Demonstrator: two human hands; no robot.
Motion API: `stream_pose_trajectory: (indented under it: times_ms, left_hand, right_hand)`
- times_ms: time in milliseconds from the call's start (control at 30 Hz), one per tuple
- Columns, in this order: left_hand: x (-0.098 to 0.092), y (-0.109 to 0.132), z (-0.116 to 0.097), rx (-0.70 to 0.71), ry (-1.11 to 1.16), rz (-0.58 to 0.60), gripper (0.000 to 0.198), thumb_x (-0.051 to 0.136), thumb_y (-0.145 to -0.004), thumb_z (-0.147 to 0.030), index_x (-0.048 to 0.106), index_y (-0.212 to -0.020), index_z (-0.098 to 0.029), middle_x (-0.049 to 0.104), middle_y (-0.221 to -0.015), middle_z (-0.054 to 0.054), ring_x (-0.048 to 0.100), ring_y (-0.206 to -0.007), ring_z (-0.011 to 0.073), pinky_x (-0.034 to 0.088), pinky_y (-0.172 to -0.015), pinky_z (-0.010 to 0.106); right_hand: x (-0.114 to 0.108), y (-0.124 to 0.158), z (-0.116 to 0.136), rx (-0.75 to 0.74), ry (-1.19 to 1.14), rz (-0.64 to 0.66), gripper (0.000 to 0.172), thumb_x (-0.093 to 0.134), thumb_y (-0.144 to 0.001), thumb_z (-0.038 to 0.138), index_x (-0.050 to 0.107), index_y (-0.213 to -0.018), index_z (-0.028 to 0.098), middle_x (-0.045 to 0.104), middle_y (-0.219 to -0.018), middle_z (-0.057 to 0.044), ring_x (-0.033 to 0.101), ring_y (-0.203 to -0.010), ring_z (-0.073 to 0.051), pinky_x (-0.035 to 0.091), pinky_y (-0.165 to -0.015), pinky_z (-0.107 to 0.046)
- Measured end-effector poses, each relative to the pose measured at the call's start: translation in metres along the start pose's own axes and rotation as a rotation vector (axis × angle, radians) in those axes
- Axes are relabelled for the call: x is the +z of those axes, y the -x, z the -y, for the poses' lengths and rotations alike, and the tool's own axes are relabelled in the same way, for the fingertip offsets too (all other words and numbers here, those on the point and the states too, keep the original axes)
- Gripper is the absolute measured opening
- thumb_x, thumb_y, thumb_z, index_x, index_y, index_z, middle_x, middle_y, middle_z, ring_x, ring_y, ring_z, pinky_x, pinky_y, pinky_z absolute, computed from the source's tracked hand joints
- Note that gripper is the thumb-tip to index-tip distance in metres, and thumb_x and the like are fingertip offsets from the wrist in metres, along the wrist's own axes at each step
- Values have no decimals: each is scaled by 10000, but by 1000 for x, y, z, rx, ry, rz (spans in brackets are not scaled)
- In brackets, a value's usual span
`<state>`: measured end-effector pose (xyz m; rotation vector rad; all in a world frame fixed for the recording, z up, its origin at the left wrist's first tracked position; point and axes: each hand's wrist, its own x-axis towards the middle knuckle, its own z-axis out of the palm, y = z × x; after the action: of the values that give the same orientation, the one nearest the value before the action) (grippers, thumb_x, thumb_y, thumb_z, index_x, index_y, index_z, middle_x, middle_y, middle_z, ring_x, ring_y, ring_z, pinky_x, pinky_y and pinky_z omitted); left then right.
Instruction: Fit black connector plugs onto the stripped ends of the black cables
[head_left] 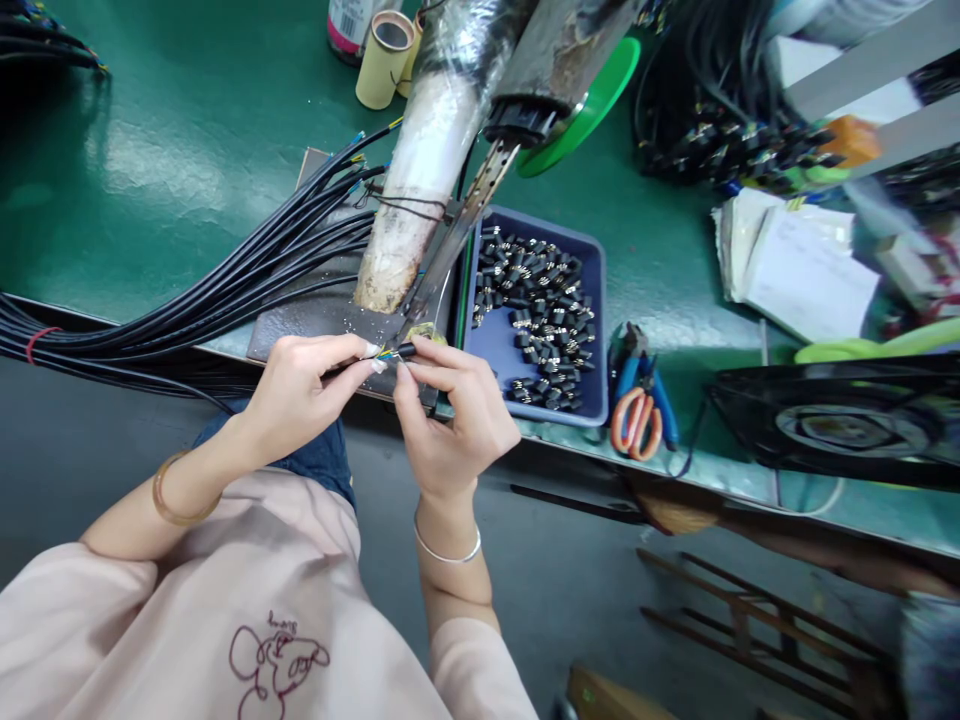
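Far left of the fingers, a bundle of black cables (pixel 202 290), bound with a red tie (pixel 39 345), runs across the green bench (pixel 150 220) and over its front edge.

The left hand (pixel 300 385) has thumb and forefinger pinched nearly closed on the coloured wires (pixel 386 353). Below it, the shirt (pixel 195 600) bears a line drawing (pixel 277 660) with small script above, not legible with certainty. Beyond the fingers, at the far end, a bottle (pixel 349 25) carries a white label with a barcode and a pink band; no brand can be read.

The soldering iron (pixel 457 235) slants down to a point just beyond the wires; contact cannot be confirmed.

The right hand (pixel 465 405) has its fingers pinched on a small black connector (pixel 406 350), immediately right of the wires. Step in hand, as judged: joining wire ends to connector at the iron. The next move calls for steady alignment of both parts at the tip.

Right of the fingers stands a blue tray (pixel 604 330) of loose connectors (pixel 536 330); further right, blue-handled pliers (pixel 664 400), then papers (pixel 810 265) with no readable writing.
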<state>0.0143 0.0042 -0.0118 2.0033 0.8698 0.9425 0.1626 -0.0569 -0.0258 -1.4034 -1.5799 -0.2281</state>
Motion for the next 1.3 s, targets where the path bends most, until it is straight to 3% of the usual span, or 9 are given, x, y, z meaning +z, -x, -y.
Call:
stream_pose_trajectory:
  times_ms: [367, 567, 867, 967, 1067, 1133, 1200, 1300]
  left_hand:
    - [0, -3, -1, -24, 48, -25, 130, 608, -903, -186, 697, -826, -130, 686, -706, -4, 541, -583, 77, 402, -578, 186]
    - [0, -5, -1, -154, 81, 65, 167, 591, -873, -200, 613, -720, -135, 503, -580, -51, 389, -526, 60, 308, -506, 190]
    - [-2, -4, -4, -260, 315, 148, 154, 593, -817, -176, 593, -669, -135, 465, -591, -43, 403, -566, 67, 324, -522, 184]
    - [-2, -1, -6, -252, 353, 153, 158, 597, -798, -166, 588, -644, -133, 453, -577, -47, 389, -556, 63, 319, -516, 183]
    - [-3, 5, -9, -197, 304, 116, 139, 612, -775, -147, 595, -637, -131, 462, -579, -49, 393, -551, 58, 319, -513, 177]
    - [-5, 9, -11, -128, 237, 107, 127, 612, -775, -132, 617, -649, -128, 481, -577, -47, 398, -540, 56, 320, -504, 175]
    - [-7, 13, -13, -37, 173, 104, 118, 611, -790, -126, 651, -679, -128, 510, -572, -41, 404, -519, 57, 330, -493, 178]
    - [-10, 20, -16, 69, 145, 31, 75, 652, -808, -154, 697, -751, -135, 603, -608, -16, 457, -516, 66, 391, -508, 181]
  right_hand:
    - [0, -4, 5, 15, -2, 3, 143, 693, -836, 85, 650, -872, 218, 765, -997, -46, 741, -888, -164, 627, -783, -290]
    - [-1, 0, 4, 13, -34, 17, 171, 685, -820, 68, 608, -849, 218, 768, -989, -60, 743, -871, -164, 631, -762, -283]
    - [-4, 7, 3, 28, -85, -17, 144, 665, -857, 100, 616, -911, 224, 772, -948, -41, 755, -874, -177, 620, -758, -306]
    - [-6, 13, 5, 94, -230, -116, 145, 606, -911, 133, 606, -1007, 242, 759, -917, -19, 745, -734, -151, 581, -597, -261]
    - [-14, 13, 11, 206, -192, -224, 89, 573, -949, 208, 621, -1009, 253, 683, -723, 39, 613, -480, -86, 426, -436, -214]
    - [-21, 9, 17, 297, -106, -72, 67, 597, -940, 263, 651, -916, 232, 591, -596, 62, 517, -417, -68, 363, -425, -220]
    - [-28, 2, 23, 363, -139, 171, 210, 597, -935, 295, 621, -746, 206, 507, -515, 73, 439, -399, -58, 331, -430, -220]
    - [-33, -7, 30, 435, -305, 301, 330, 556, -949, 298, 524, -635, 199, 469, -496, 75, 402, -414, -51, 315, -433, -202]
